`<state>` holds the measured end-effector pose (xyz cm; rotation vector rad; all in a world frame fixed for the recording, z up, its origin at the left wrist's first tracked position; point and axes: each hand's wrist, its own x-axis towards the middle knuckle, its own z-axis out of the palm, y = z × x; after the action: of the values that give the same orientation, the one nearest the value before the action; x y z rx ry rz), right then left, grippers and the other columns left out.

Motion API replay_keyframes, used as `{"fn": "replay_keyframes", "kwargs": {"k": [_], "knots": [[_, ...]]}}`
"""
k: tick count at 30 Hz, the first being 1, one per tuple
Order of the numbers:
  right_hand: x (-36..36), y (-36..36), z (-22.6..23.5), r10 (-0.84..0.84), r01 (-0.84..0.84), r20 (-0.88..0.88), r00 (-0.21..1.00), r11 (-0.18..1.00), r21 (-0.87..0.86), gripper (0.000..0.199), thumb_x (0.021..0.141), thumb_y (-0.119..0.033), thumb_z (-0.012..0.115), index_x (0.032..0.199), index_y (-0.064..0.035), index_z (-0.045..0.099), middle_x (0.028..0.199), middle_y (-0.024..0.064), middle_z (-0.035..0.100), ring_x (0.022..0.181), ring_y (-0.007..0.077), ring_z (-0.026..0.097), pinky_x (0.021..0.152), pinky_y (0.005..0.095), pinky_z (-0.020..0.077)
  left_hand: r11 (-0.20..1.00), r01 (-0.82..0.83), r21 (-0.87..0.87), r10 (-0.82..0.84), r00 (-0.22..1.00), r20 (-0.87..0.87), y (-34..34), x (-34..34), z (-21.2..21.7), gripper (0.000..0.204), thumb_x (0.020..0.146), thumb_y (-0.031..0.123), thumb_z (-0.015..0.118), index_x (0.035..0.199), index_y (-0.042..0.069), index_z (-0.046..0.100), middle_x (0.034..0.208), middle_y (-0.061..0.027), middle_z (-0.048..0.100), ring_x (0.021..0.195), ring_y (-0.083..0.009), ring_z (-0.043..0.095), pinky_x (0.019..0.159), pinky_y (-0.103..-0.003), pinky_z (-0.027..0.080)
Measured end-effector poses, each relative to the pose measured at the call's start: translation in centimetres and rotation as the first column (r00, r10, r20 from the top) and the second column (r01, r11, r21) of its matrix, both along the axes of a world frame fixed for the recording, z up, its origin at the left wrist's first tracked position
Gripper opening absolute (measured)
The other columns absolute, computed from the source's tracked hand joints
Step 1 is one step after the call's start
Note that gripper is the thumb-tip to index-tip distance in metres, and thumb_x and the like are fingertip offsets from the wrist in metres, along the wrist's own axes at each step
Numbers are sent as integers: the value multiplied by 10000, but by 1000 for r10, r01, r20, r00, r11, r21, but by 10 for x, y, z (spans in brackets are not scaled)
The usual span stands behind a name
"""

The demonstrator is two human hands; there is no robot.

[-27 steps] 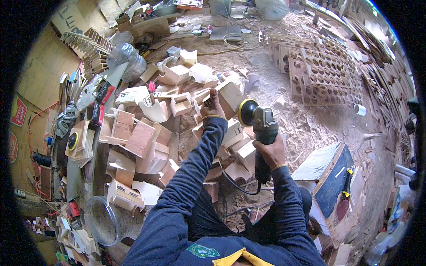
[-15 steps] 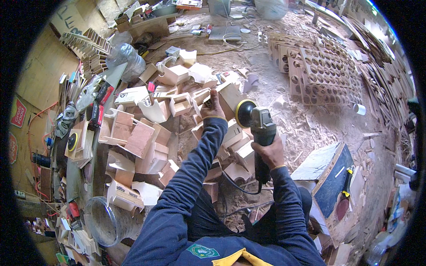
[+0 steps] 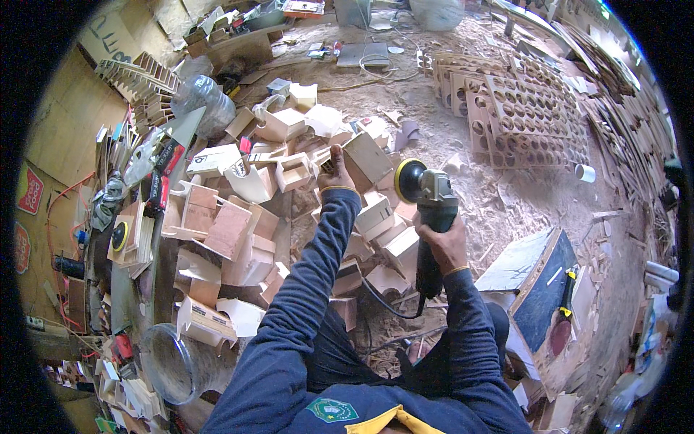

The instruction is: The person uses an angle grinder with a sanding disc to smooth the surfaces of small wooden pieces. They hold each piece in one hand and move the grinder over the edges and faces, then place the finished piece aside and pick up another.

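A cluttered woodworking floor, thick with pale sawdust and offcuts, fills the view. Nearest, two dark blue sleeves reach forward. The right hand [image 3: 442, 244] is wrapped tight around the dark grey body of an angle grinder [image 3: 428, 217], its round yellow-rimmed sanding disc facing left. Just beside the disc, the left hand [image 3: 335, 173] is closed on a small pale plywood box piece [image 3: 366, 159], held tilted above a heap of similar unfinished wooden boxes [image 3: 238, 217]. Farther right lie flat plywood panels cut with rows of round holes [image 3: 531, 119].
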<state>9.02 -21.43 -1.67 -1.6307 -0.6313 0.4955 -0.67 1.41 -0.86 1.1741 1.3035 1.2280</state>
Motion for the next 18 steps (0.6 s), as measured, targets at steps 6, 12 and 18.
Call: {"fn": "replay_keyframes", "kwargs": {"k": [6, 12, 18], "knots": [[-6, -2, -7, 62, -45, 124, 990, 990, -137, 697, 626, -321, 903, 1189, -47, 596, 1002, 163, 741, 911, 289, 734, 833, 410, 572, 999, 2, -44, 0, 998, 60, 4, 4, -7, 827, 836, 751, 647, 969, -63, 708, 892, -153, 742, 791, -255, 681, 749, -383, 541], [-17, 1, 7, 46, -11, 216, 975, 987, -161, 700, 630, -360, 886, 1179, -48, 585, 983, 194, 739, 931, 349, 736, 851, 444, 568, 995, -20, -102, 23, 999, 30, -13, 6, 5, 777, 836, 724, 672, 938, -45, 719, 842, -126, 741, 720, -228, 662, 699, -390, 539], [-13, -4, 14, -8, 43, 179, 984, 980, -193, 662, 630, -334, 868, 1155, -36, 595, 969, 187, 741, 909, 343, 738, 844, 435, 569, 1000, -12, 15, 12, 1000, 28, -20, 9, 2, 728, 851, 705, 671, 897, -20, 731, 796, -92, 728, 705, -218, 652, 687, -380, 530]]}}
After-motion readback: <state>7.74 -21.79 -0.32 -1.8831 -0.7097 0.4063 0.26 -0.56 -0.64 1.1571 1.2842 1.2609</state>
